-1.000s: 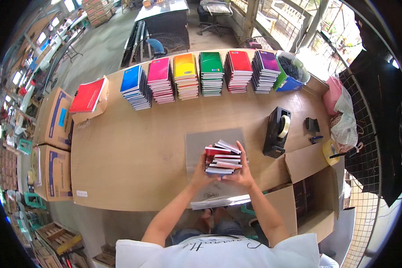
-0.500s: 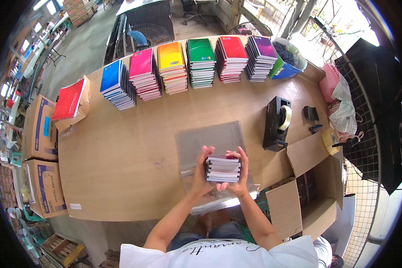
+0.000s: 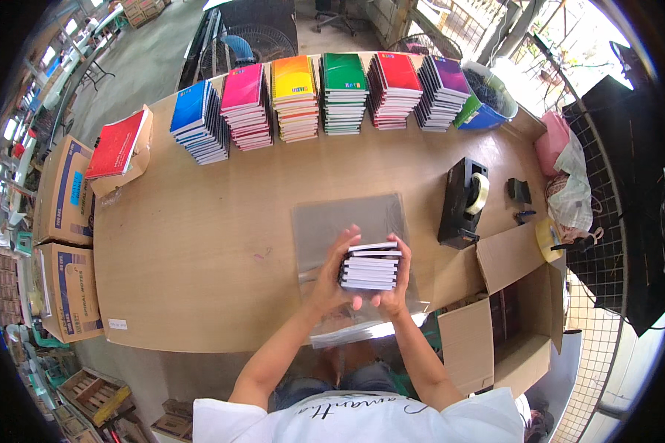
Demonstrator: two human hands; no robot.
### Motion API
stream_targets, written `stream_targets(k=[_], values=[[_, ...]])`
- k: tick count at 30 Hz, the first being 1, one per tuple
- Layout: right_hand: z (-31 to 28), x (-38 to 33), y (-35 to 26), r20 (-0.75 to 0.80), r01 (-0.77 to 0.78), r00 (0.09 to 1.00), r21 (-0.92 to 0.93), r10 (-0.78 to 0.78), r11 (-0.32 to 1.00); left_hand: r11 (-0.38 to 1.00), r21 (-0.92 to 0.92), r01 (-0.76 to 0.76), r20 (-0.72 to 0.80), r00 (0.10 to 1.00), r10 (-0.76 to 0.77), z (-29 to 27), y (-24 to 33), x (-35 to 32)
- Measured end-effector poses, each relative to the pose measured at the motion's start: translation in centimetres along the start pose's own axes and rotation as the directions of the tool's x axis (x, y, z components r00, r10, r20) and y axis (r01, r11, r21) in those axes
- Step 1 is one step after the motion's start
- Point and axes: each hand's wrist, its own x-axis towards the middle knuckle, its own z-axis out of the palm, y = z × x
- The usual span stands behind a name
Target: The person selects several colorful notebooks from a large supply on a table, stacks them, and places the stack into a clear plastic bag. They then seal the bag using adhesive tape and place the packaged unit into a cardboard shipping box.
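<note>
Between my hands is a small stack of spiral notebooks [image 3: 369, 275], its white page edges facing up toward me. My left hand [image 3: 329, 279] wraps the stack's left side, and my right hand [image 3: 397, 284] grips its right side. The upper notebooks sit slightly apart and at a tilt, while the lower ones lie tight together. Beneath the hands, a pile of clear plastic sheets or bags [image 3: 321, 221] lies on the table, its near end hanging past the front edge.
Piles of blue [image 3: 192, 111], pink [image 3: 241, 88], yellow [image 3: 294, 77], green [image 3: 343, 74], red [image 3: 397, 77] and purple notebooks [image 3: 449, 77] line the far edge. A black tape dispenser [image 3: 458, 207] stands right, near an open carton [image 3: 469, 347]. Cartons [image 3: 70, 284] sit left.
The notebooks have turned slightly in my hands, and a gap shows between the upper ones. Both hands still hold the stack. The whole view has shifted a little.
</note>
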Motion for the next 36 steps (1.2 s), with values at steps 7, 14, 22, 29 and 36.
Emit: stream_targets(k=[7,14,22,29,36], values=[[1.3,-0.7,1.1,-0.127,0.036,0.991,-0.006,-0.036,0.999,0.906,-0.356,0.23,0.081,0.973,-0.215,1.1,-0.8,-1.2],[0.0,-1.6,1.9,-0.038,0.024,0.999,-0.084,-0.028,0.996,0.958,-0.287,0.019,-0.099,0.994,-0.049,1.4,-1.4,-0.7],[1.7,0.4,-1.3,0.019,-0.11,0.994,0.18,0.109,0.977,0.952,-0.23,0.2,-0.092,0.97,-0.226,0.9,-1.9,-1.8],[1.2,-0.9,1.4,0.01,-0.135,0.991,0.14,0.135,0.981,0.931,-0.364,0.036,-0.237,0.963,-0.129,2.5,-2.1,-1.8],[2.3,-1.9,2.2,-0.056,-0.103,0.992,0.164,0.114,0.981,0.972,-0.2,0.125,-0.094,0.985,-0.146,0.6,-2.8,-2.1]])
